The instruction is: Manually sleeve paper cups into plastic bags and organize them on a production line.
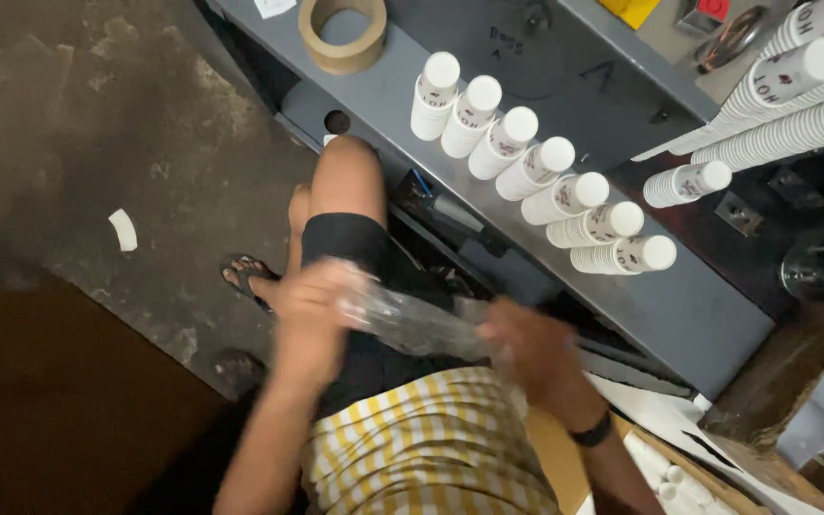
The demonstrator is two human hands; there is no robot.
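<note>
Both hands closed on a crumpled clear plastic sleeve (410, 322) stretched over the lap: left hand (309, 310) gripping its left end, right hand (534, 351) its right end, both motion-blurred so finger detail unclear. Just beyond, a grey metal bench (679, 315) edge running diagonally near the knees, seven short stacks of white paper cups (538, 164) lined along it, longer cup stacks (793, 95) lying far right, tape roll (342, 33) far left on the bench. Open concrete floor (97, 124) to the left, cramped right side against a cardboard box (689, 477).
</note>
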